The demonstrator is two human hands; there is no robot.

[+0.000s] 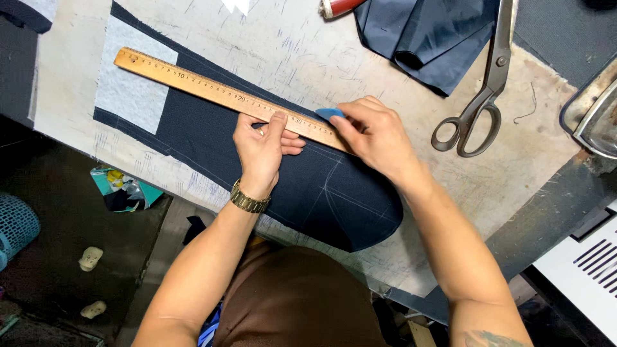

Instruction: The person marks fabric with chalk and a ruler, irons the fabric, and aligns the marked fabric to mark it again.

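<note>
Head view: left hand (262, 144) flat, fingers spread, pinning wooden ruler (228, 96) on navy fabric panel (302, 186) on counter (289, 45). Right hand (373, 132) pinches blue tailor's chalk (330, 114) at ruler edge. Advice: press near chalk, keep chalk tight against edge, stroke light.

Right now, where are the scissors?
In the head view, the scissors lie on the table at upper right, right of the right hand.
</note>
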